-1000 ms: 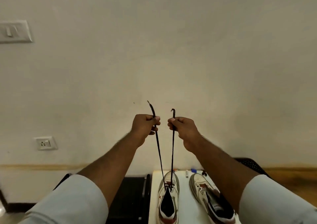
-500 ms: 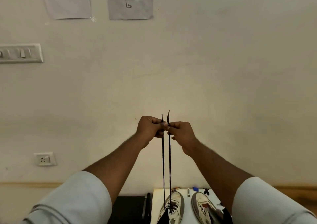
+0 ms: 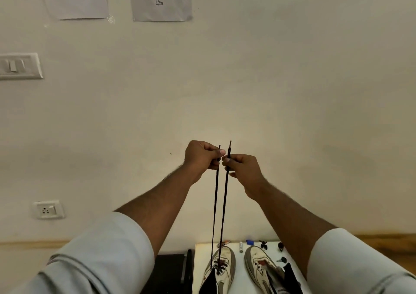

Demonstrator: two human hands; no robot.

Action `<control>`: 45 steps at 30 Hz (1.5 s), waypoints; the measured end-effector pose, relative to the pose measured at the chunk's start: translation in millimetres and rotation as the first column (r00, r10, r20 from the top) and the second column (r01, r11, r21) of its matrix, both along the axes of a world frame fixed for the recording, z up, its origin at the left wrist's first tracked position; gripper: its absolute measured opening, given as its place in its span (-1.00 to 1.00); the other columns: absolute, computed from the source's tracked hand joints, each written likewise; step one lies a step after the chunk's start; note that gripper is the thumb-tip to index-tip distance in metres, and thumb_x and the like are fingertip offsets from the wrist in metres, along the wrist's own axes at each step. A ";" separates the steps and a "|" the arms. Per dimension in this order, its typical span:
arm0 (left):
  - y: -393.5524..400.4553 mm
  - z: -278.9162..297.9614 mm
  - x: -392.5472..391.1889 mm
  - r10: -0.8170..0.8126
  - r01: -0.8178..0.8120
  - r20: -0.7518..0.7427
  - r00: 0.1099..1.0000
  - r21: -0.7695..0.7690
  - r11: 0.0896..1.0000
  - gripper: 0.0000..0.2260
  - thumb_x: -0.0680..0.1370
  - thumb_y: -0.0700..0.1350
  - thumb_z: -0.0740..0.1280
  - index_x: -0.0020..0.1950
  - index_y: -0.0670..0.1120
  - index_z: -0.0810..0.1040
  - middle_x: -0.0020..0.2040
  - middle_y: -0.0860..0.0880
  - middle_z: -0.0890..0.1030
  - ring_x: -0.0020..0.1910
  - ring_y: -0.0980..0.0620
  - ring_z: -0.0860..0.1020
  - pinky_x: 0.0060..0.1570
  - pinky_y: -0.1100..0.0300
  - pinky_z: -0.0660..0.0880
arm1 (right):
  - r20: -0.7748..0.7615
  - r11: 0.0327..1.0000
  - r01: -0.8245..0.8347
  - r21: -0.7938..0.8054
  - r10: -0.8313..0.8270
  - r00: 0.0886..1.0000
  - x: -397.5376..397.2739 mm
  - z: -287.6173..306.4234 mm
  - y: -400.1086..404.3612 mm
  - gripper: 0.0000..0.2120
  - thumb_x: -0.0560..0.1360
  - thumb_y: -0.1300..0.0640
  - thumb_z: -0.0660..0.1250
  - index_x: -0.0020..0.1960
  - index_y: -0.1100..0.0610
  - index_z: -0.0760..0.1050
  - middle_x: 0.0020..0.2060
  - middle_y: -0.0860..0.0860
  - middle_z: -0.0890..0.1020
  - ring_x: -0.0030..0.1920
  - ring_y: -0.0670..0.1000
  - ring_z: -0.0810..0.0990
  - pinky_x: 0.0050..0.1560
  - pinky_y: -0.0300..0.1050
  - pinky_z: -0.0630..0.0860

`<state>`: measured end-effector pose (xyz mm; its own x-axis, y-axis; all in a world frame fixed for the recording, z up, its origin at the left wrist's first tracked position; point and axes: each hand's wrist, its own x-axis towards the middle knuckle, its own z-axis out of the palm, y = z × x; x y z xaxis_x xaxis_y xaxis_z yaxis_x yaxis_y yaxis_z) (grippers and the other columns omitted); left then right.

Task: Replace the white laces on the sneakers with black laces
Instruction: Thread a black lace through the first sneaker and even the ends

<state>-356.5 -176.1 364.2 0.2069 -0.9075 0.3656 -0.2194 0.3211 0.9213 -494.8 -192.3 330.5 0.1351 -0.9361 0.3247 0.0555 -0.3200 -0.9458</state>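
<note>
Both hands raised, fingers pinching.

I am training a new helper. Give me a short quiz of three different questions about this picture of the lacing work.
1. True or false: each hand pinches one end of the black lace.
2. Which sneaker does the lace run down to? A) left sneaker B) right sneaker
3. Fill in: the sneakers stand on a white ____.

Key: 1 true: left hand, right hand. 2 A. 3 table.
</note>
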 end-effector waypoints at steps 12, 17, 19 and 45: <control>-6.8 4.2 -5.7 0.034 -0.032 0.115 0.993 -0.019 0.999 -0.91 0.37 -0.16 0.56 -0.22 -0.11 0.68 -0.29 0.00 0.66 -0.36 0.15 0.54 -0.37 0.27 0.46 | -0.104 1.000 -0.022 -0.015 0.020 0.994 2.3 3.1 0.0 -0.86 0.56 0.21 0.29 -0.06 0.19 0.63 -0.22 0.01 0.64 -0.23 -0.07 0.58 -0.20 -0.23 0.46; -8.6 4.9 -7.1 0.042 -0.037 0.098 0.994 -0.053 0.998 -0.92 0.36 -0.19 0.56 -0.26 -0.10 0.68 -0.28 -0.01 0.68 -0.25 0.13 0.64 -0.19 0.35 0.48 | -0.168 0.998 -0.069 -0.005 0.067 0.984 6.7 0.0 -0.6 -0.84 0.59 0.15 0.24 -0.07 0.13 0.59 -0.20 0.00 0.65 -0.20 -0.08 0.60 -0.16 -0.22 0.45; -11.0 5.0 -4.8 0.048 -0.043 0.091 0.995 -0.052 0.998 -0.92 0.36 -0.18 0.56 -0.27 -0.09 0.68 -0.27 -0.01 0.69 -0.19 0.08 0.65 -0.11 0.28 0.51 | -0.171 0.996 -0.090 -0.006 0.087 0.981 7.7 0.8 -1.3 -0.83 0.60 0.15 0.23 -0.09 0.13 0.56 -0.21 0.01 0.64 -0.22 -0.07 0.62 -0.16 -0.22 0.45; 17.0 -173.0 -14.2 -0.144 0.183 -0.157 0.977 0.271 0.945 -0.73 0.67 -0.19 0.15 0.21 -0.32 0.54 -0.07 -0.12 0.61 -0.27 0.31 0.58 -0.31 0.56 0.39 | -0.110 0.998 -0.054 0.036 0.057 0.992 33.7 -47.3 -12.5 -0.77 0.59 0.20 0.24 -0.21 0.08 0.56 -0.24 -0.02 0.65 -0.10 -0.10 0.59 -0.13 -0.28 0.40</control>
<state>-370.7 -159.1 191.2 0.0762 -0.9948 0.0683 -0.0548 0.0642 0.9964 -461.1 -204.8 283.2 0.2205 -0.9360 0.2743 -0.0332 -0.2883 -0.9570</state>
